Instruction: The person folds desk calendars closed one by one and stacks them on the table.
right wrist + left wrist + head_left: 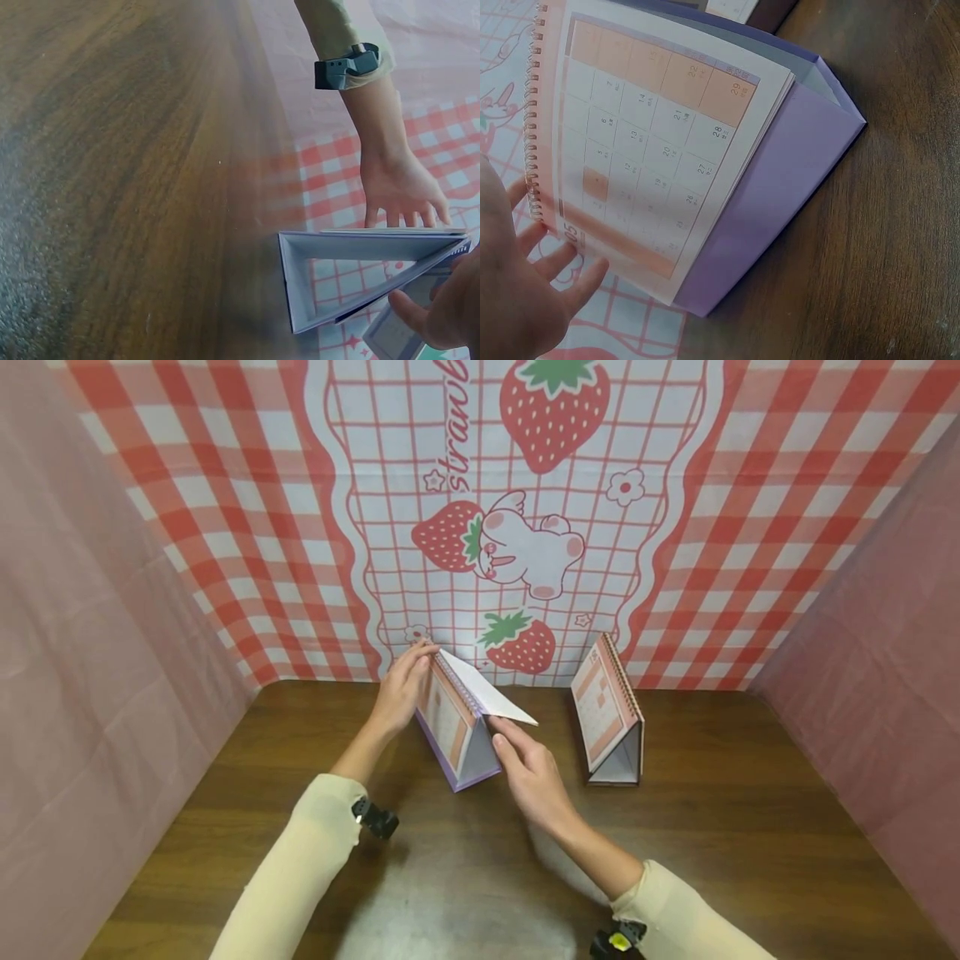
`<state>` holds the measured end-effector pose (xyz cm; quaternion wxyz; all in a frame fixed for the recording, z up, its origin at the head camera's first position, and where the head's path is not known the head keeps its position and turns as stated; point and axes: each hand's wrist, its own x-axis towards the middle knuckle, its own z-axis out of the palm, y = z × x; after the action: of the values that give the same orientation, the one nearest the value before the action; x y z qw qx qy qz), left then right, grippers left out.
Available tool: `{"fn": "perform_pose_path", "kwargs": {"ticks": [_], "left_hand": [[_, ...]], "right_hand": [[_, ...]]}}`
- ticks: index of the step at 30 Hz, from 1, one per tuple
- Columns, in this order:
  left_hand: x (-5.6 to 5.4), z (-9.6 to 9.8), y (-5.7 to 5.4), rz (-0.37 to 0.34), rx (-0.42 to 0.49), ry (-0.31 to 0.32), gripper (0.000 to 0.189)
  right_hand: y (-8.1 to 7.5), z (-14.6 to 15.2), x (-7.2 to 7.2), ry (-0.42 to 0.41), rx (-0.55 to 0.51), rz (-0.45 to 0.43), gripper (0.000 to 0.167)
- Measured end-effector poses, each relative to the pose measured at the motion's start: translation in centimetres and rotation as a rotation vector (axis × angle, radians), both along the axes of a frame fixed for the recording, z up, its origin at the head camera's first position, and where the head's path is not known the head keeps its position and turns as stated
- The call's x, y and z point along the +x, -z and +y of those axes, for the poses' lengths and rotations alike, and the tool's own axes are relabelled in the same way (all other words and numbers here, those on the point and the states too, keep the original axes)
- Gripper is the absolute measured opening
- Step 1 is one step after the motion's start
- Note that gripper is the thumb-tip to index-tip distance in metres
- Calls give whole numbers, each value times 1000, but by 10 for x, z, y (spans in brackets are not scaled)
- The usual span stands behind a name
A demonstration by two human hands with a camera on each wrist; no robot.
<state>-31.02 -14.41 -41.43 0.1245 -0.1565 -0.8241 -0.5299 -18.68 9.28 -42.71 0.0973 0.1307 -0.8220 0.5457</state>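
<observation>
A purple tent-shaped desk calendar (467, 739) stands on the table, its spiral binding along the top and a month page facing left. In the left wrist view, that page (652, 150) reads 05. My left hand (401, 689) is at the far end of the calendar, its fingertips on the page near the binding, fingers spread. A white sheet (487, 689) sticks out from the binding on the calendar's right side. My right hand (531, 777) is at the near end, its fairly straight fingers under this sheet and its thumb beside the stand.
A second desk calendar (607, 714), with a dark stand and brown spiral, stands to the right on the wooden table (720, 827). A strawberry-print checked cloth (675, 527) hangs behind the table. Pink curtains (877, 652) flank both sides.
</observation>
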Motion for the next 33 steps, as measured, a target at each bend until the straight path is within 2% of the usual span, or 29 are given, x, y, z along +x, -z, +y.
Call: {"fn": "perform_pose_path", "kwargs": {"ticks": [10,17,33], "left_hand": [[0,1,0,2,20,-8,47],[1,0,-1,-24,12,1,48],[-1,-3,0,-10,4,9,52]], "right_hand": [[-8,1,-2,-1,2,24,44],[-12,2,-3,-4,3,56,43],[-23,1,-4,4,-7,72,40]]}}
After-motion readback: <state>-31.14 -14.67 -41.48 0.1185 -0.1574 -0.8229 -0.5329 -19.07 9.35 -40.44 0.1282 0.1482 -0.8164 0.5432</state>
